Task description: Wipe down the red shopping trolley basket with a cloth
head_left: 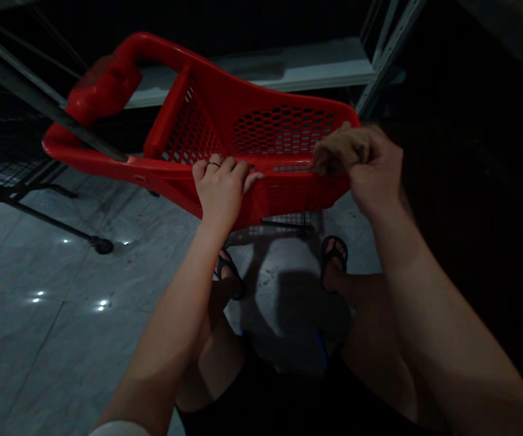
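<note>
A red plastic shopping cart [261,91] with perforated walls stands crosswise in front of me, its handle at the upper left. My left hand [221,188], with a ring on one finger, is wrapped over the near rim of the cart. Farther right, my right hand [377,166] is closed on a crumpled brown cloth [343,148] at the cart's right end. Part of the cloth hangs over the near rim; whether it touches the rim I cannot tell.
Behind the cart runs a grey metal shelf [306,63] with upright posts. At left are a dark wire cart [2,139] and its caster [102,244] on the tiled floor [61,315]. My sandalled feet stand below the red cart. The right side is very dark.
</note>
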`<act>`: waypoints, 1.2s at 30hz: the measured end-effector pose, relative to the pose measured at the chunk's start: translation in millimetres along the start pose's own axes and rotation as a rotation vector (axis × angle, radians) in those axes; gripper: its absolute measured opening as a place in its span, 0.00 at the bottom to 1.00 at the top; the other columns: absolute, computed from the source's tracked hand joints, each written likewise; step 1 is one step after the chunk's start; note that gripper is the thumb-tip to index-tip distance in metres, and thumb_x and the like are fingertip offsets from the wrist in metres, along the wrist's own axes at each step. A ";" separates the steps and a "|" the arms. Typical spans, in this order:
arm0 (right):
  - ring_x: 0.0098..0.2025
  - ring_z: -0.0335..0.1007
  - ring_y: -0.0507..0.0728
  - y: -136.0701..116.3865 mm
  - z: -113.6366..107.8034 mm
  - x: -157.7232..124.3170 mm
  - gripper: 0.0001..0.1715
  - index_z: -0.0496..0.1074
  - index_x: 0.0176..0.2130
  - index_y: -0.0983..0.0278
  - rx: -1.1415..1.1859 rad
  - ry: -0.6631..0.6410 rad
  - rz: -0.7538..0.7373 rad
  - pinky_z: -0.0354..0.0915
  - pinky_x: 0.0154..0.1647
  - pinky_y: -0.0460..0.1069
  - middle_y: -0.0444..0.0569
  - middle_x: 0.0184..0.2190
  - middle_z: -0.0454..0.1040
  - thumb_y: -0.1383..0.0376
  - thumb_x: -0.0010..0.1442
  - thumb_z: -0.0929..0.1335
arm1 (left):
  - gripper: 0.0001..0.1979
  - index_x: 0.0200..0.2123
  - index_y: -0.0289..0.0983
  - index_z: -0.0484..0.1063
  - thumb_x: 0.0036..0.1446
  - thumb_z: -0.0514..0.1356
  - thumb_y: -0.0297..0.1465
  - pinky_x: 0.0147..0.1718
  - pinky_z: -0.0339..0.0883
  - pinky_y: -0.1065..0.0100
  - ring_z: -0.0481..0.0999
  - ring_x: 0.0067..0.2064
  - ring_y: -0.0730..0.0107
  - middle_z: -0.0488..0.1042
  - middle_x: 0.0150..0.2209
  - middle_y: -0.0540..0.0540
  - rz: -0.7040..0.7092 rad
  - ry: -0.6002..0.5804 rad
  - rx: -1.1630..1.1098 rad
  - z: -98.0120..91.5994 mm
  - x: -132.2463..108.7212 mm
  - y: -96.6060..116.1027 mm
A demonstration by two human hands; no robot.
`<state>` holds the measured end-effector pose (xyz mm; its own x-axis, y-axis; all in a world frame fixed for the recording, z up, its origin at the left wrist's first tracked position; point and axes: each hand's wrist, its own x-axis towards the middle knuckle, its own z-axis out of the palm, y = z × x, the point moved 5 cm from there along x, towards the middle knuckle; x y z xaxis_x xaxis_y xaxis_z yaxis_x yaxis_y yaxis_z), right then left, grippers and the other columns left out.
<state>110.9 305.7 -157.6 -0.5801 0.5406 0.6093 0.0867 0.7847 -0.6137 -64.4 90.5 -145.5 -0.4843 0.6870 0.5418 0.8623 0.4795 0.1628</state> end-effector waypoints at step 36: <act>0.57 0.80 0.66 23.5 -21.3 -30.2 0.17 0.80 0.56 0.54 -0.245 -0.260 -0.151 0.76 0.59 0.66 0.51 0.55 0.83 0.62 0.74 0.66 | 0.24 0.38 0.44 0.80 0.72 0.54 0.54 0.59 0.60 0.46 0.78 0.55 0.43 0.83 0.40 0.40 0.042 0.033 -0.041 3.7 -3.2 1.2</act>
<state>147.7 314.3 -179.6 -0.7845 0.3435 0.5163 0.1575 0.9156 -0.3699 -62.3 90.9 -150.1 -0.4428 0.6876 0.5754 0.8876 0.4272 0.1725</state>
